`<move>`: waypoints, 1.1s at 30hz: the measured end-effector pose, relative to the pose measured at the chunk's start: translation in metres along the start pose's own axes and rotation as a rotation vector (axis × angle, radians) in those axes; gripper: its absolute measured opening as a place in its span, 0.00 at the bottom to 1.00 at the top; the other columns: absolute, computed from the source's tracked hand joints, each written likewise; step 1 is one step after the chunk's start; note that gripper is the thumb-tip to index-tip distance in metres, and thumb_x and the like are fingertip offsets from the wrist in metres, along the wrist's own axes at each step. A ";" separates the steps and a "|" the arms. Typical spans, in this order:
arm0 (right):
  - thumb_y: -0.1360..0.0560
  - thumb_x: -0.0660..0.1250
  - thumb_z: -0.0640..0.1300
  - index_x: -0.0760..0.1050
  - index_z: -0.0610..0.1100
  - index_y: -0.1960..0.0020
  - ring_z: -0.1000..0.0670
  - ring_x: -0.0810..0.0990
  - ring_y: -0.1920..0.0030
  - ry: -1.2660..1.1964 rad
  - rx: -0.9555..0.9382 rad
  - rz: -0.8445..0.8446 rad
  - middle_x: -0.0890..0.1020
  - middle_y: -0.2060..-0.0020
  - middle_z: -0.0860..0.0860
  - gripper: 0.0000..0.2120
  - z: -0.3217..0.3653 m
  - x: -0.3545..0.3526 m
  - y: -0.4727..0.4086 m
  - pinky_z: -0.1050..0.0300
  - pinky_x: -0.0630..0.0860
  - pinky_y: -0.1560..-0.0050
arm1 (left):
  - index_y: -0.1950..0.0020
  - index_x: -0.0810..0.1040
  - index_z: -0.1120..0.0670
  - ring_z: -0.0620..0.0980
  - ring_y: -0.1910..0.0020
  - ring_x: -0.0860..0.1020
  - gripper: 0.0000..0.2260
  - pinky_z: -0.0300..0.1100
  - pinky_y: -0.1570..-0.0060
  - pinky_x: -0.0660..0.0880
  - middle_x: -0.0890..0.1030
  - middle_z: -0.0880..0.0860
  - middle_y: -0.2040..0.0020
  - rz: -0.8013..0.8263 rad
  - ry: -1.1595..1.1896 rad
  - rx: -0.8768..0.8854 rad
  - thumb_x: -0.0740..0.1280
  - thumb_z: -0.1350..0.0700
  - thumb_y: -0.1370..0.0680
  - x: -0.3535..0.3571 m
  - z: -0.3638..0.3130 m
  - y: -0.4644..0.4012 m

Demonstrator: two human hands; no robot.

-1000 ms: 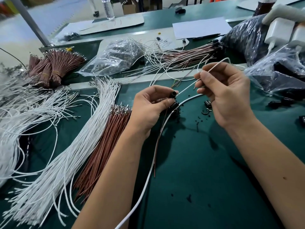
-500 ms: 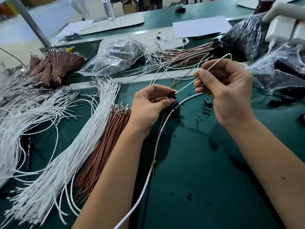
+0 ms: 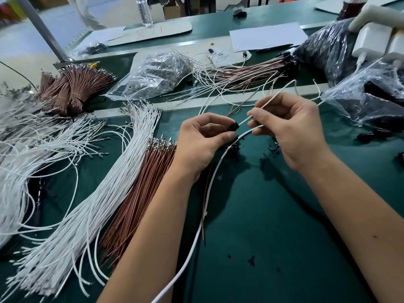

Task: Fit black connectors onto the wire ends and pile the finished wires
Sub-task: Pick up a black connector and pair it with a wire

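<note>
My left hand (image 3: 203, 141) pinches a small black connector (image 3: 235, 126) between thumb and fingertips above the green mat. My right hand (image 3: 290, 125) pinches a thin white wire (image 3: 275, 98) whose end meets the connector. A brown wire (image 3: 205, 193) hangs down from my left hand. A thicker white cable (image 3: 209, 184) curves under both hands toward the near edge. Finished wires with black connectors (image 3: 247, 71) lie piled at the back.
A long bundle of white wires (image 3: 105, 189) and one of brown wires (image 3: 140, 193) lie left of my left arm. Tied brown bundles (image 3: 72, 88) and loose white wires (image 3: 26, 136) sit far left. Plastic bags (image 3: 157, 73) (image 3: 367, 95) and loose black connectors (image 3: 369, 136) lie behind and right.
My right hand has slid the white wire's end in toward the connector held in my left hand; the gap between the hands has narrowed slightly.
</note>
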State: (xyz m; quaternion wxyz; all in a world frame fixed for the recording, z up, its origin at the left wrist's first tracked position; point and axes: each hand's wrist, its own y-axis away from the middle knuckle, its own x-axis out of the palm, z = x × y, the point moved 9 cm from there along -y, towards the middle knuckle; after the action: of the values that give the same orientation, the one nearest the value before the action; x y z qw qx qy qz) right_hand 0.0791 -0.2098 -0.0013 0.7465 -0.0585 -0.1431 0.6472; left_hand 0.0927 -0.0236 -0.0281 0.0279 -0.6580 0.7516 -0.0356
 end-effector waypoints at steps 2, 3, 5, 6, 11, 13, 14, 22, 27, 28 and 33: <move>0.24 0.74 0.34 0.81 0.42 0.55 0.48 0.86 0.64 -0.011 0.039 0.016 0.86 0.62 0.43 0.05 -0.005 0.002 0.001 0.60 0.80 0.65 | 0.53 0.85 0.58 0.49 0.59 0.85 0.10 0.41 0.55 0.81 0.87 0.56 0.57 -0.028 -0.015 0.038 0.78 0.69 0.30 -0.002 -0.004 0.000; 0.24 0.74 0.34 0.82 0.42 0.55 0.48 0.85 0.64 -0.029 0.057 0.012 0.86 0.62 0.43 0.05 -0.006 0.001 0.001 0.60 0.80 0.65 | 0.53 0.84 0.58 0.50 0.59 0.85 0.11 0.41 0.55 0.81 0.87 0.56 0.57 -0.044 -0.012 0.057 0.78 0.69 0.31 -0.003 -0.006 0.000; 0.25 0.75 0.34 0.82 0.42 0.55 0.48 0.85 0.65 -0.067 0.086 0.001 0.86 0.61 0.44 0.05 -0.008 -0.001 0.000 0.60 0.80 0.66 | 0.53 0.83 0.59 0.51 0.57 0.85 0.12 0.43 0.54 0.82 0.87 0.56 0.56 -0.056 -0.008 0.092 0.79 0.70 0.32 -0.004 -0.010 0.000; 0.25 0.75 0.35 0.82 0.42 0.55 0.48 0.85 0.65 -0.085 0.100 0.001 0.86 0.61 0.44 0.04 -0.008 -0.002 0.000 0.61 0.80 0.66 | 0.53 0.83 0.59 0.52 0.56 0.85 0.12 0.44 0.52 0.83 0.87 0.56 0.56 -0.054 -0.010 0.107 0.79 0.70 0.32 -0.004 -0.011 0.000; 0.26 0.75 0.35 0.82 0.42 0.54 0.50 0.85 0.65 -0.112 0.146 0.010 0.87 0.61 0.45 0.04 -0.012 -0.002 0.000 0.62 0.79 0.66 | 0.55 0.84 0.60 0.54 0.57 0.85 0.10 0.52 0.51 0.83 0.87 0.56 0.56 -0.034 -0.032 0.170 0.79 0.69 0.32 -0.001 -0.019 0.002; 0.26 0.75 0.35 0.82 0.42 0.54 0.50 0.85 0.65 -0.106 0.153 0.007 0.86 0.61 0.45 0.03 -0.012 -0.002 0.000 0.63 0.79 0.67 | 0.55 0.84 0.59 0.55 0.58 0.84 0.10 0.54 0.51 0.83 0.87 0.56 0.56 -0.031 -0.043 0.188 0.79 0.69 0.32 -0.001 -0.021 0.003; 0.25 0.75 0.35 0.82 0.42 0.54 0.50 0.84 0.66 -0.101 0.155 0.001 0.86 0.61 0.45 0.03 -0.012 -0.003 0.000 0.63 0.78 0.67 | 0.55 0.84 0.58 0.57 0.58 0.84 0.09 0.54 0.52 0.83 0.87 0.56 0.56 -0.028 -0.051 0.195 0.79 0.68 0.32 0.000 -0.021 0.003; 0.25 0.75 0.33 0.82 0.40 0.54 0.52 0.83 0.68 -0.051 0.142 -0.087 0.86 0.65 0.49 0.04 -0.015 -0.007 0.002 0.64 0.77 0.70 | 0.51 0.85 0.60 0.53 0.57 0.86 0.12 0.50 0.50 0.83 0.87 0.56 0.55 0.018 -0.088 0.163 0.79 0.70 0.32 0.008 -0.017 0.003; 0.25 0.75 0.34 0.82 0.42 0.55 0.52 0.83 0.68 -0.050 0.132 -0.103 0.86 0.64 0.48 0.05 -0.012 -0.009 0.002 0.63 0.76 0.71 | 0.50 0.85 0.59 0.53 0.57 0.85 0.15 0.51 0.48 0.83 0.87 0.59 0.55 0.051 -0.043 0.103 0.77 0.73 0.32 0.011 -0.011 0.003; 0.25 0.76 0.34 0.82 0.42 0.55 0.52 0.83 0.68 -0.048 0.128 -0.100 0.86 0.64 0.48 0.05 -0.012 -0.009 0.002 0.63 0.77 0.70 | 0.50 0.85 0.58 0.53 0.57 0.85 0.14 0.51 0.48 0.83 0.87 0.59 0.56 0.048 -0.042 0.092 0.77 0.72 0.32 0.010 -0.010 0.003; 0.26 0.76 0.35 0.82 0.39 0.54 0.51 0.83 0.68 -0.014 0.089 -0.082 0.86 0.64 0.46 0.04 -0.007 -0.007 0.002 0.62 0.77 0.70 | 0.51 0.86 0.58 0.52 0.61 0.85 0.08 0.43 0.56 0.81 0.87 0.59 0.58 0.046 -0.013 0.033 0.75 0.68 0.27 0.010 -0.005 0.003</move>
State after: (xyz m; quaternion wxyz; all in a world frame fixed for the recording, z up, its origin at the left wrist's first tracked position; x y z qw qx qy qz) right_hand 0.0782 -0.2156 -0.0099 0.7731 -0.0150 -0.1219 0.6222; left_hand 0.0880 -0.0334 -0.0238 0.0446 -0.6403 0.7657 -0.0430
